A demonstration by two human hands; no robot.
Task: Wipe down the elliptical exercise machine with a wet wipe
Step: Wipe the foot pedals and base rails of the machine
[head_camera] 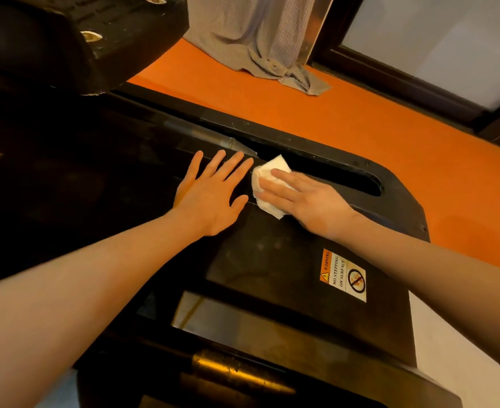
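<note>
The elliptical machine's black plastic cover fills the middle of the view. My right hand lies flat on a crumpled white wet wipe and presses it against the cover beside a long slot. My left hand rests flat on the cover just left of the wipe, with its fingers spread and straight. Part of the wipe is hidden under my right fingers.
A warning sticker reading "no stepping on surface" sits on the cover near my right forearm. A black foot pedal rises at the upper left. Orange floor, a grey curtain and a dark door frame lie beyond.
</note>
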